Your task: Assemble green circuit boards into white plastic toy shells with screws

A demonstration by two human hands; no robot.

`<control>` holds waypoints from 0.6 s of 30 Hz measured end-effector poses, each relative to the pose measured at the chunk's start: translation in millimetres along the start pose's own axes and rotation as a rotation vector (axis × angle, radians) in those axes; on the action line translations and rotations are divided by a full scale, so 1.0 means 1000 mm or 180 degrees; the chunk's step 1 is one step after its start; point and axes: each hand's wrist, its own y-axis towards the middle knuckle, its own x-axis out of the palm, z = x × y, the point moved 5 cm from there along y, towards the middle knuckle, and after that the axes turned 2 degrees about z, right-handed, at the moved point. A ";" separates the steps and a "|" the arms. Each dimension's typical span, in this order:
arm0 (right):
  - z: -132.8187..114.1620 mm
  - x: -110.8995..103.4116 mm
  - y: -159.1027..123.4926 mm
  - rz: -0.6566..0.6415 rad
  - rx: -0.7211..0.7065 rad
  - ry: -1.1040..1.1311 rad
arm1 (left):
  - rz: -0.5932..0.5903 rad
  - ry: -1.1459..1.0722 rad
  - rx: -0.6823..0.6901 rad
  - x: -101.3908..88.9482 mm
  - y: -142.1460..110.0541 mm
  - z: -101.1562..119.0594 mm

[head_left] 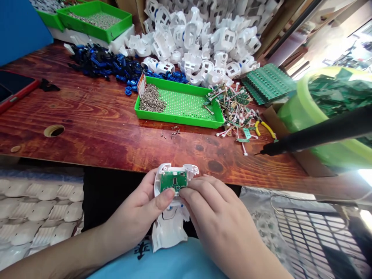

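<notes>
White plastic housing [157, 180], long axis running from lap toward table [116, 143], circuit board [175, 179] facing up; left hand [148, 204] grips it, right hand's [213, 207] fingers bunched at the board, can't tell if pinching anything.

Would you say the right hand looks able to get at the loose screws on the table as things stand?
Probably yes: though the right hand touches the white shell, nothing appears to block its way to the loose screws.

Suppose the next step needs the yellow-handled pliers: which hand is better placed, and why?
Probably the right hand: it is nearer the pliers, while the left hand holds the white shell with the green board.
</notes>
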 end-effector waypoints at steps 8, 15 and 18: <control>-0.003 -0.003 -0.005 0.0120 0.0017 -0.0261 | -0.0196 -0.0083 0.0000 0.005 -0.001 0.001; -0.003 -0.005 -0.008 0.0225 0.0047 -0.0168 | -0.0081 -0.0126 0.0015 0.004 0.000 0.003; -0.001 -0.005 -0.007 0.0198 0.0061 -0.0155 | -0.0112 -0.0090 0.0054 0.006 0.000 0.005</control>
